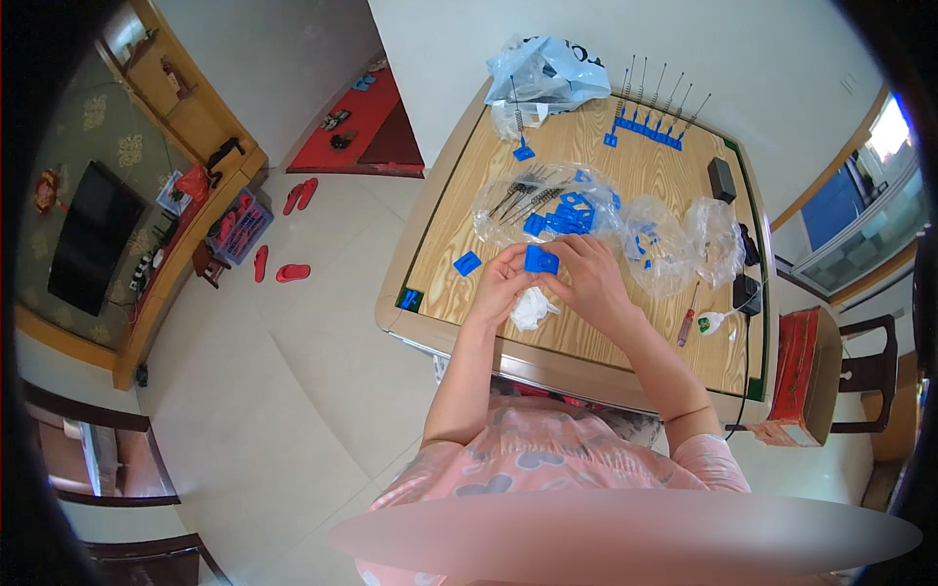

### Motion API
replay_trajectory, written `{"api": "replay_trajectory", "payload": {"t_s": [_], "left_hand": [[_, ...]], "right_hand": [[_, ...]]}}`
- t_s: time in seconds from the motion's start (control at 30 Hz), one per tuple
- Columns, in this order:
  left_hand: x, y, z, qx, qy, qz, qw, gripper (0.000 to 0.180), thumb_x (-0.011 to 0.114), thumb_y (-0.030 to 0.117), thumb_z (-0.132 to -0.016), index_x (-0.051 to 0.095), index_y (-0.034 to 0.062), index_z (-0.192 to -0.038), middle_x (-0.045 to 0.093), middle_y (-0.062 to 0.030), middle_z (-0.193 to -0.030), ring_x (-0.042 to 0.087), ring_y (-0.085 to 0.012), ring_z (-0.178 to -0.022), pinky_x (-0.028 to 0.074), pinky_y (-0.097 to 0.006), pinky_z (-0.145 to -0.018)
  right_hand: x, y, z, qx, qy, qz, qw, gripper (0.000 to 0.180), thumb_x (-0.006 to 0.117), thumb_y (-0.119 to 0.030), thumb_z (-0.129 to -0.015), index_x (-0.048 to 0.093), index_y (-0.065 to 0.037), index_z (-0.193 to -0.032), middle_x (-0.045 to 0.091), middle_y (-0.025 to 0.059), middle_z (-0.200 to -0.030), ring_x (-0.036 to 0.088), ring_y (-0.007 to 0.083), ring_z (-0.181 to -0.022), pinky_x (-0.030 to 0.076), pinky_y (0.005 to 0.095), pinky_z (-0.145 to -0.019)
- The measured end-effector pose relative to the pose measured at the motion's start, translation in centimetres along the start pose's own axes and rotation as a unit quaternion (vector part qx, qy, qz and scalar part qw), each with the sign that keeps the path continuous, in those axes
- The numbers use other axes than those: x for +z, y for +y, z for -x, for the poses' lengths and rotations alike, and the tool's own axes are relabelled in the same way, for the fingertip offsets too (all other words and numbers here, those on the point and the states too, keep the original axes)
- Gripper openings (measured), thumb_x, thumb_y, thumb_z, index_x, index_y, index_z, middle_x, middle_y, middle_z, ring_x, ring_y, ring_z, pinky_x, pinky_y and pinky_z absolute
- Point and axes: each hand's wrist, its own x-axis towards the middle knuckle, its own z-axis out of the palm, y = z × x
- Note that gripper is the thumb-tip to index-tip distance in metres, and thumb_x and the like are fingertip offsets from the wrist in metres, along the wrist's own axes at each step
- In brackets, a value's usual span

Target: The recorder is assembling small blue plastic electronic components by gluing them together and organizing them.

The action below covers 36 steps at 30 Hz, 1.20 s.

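Between my two hands, above the near part of the wood-grain table, is a small blue plastic piece. The fingers of my left hand grip its left side, and those of my right hand close on its right side. Just below them lies a crumpled white tissue. Another flat blue piece rests left of my left hand. Beyond my hands a clear plastic bag holds several blue parts and dark springs with thin rods.
At the back stand several blue bases with upright spring rods and a light-blue plastic bag. Clear bags, a red-handled screwdriver and a black box lie to the right. A red carton sits on a chair beside the table.
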Motion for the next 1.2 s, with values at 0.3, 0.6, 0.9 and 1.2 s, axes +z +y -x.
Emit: {"api": "replay_trajectory", "payload": {"t_s": [0.3,0.6,0.9,1.2], "left_hand": [[-0.6,0.9,-0.3,0.020,-0.010,0.009,1.000,0.035,0.050,-0.010,-0.079,0.048,-0.0012,-0.113,0.061,-0.0115,-0.100,0.060,-0.0173,-0.091,0.051,-0.029,-0.078],[-0.1,1.6,-0.3,0.020,-0.013,0.006,1.000,0.036,0.050,-0.011,-0.077,0.048,-0.0010,-0.112,0.061,-0.0110,-0.100,0.060,-0.0163,-0.091,0.051,-0.029,-0.079],[0.1,1.4,-0.4,0.012,-0.025,-0.002,1.000,0.036,0.052,-0.010,-0.077,0.048,-0.0005,-0.112,0.061,-0.0107,-0.101,0.060,-0.0159,-0.091,0.051,-0.028,-0.079],[0.3,1.3,-0.3,0.017,-0.017,0.001,1.000,0.038,0.051,-0.011,-0.077,0.048,-0.0004,-0.113,0.060,-0.0107,-0.102,0.060,-0.0162,-0.092,0.051,-0.029,-0.079]], "right_hand": [[0.2,-0.3,-0.9,-0.039,0.020,0.002,0.999,0.033,0.065,-0.019,-0.069,0.056,-0.008,-0.098,0.057,0.0081,-0.092,0.052,0.0269,-0.087,0.039,0.0370,-0.080],[0.2,-0.3,-1.0,-0.027,0.014,-0.002,1.000,0.033,0.066,-0.017,-0.067,0.056,-0.008,-0.097,0.056,0.0074,-0.093,0.052,0.0260,-0.089,0.038,0.0365,-0.081],[-0.2,-0.1,-0.7,-0.027,0.019,0.003,0.999,0.033,0.066,-0.018,-0.067,0.057,-0.008,-0.098,0.054,0.0061,-0.089,0.051,0.0237,-0.086,0.037,0.0356,-0.078],[-0.7,-0.3,-0.4,-0.025,0.007,-0.009,1.000,0.037,0.067,-0.018,-0.068,0.057,-0.007,-0.102,0.055,0.0082,-0.095,0.052,0.0256,-0.090,0.038,0.0373,-0.081]]}}
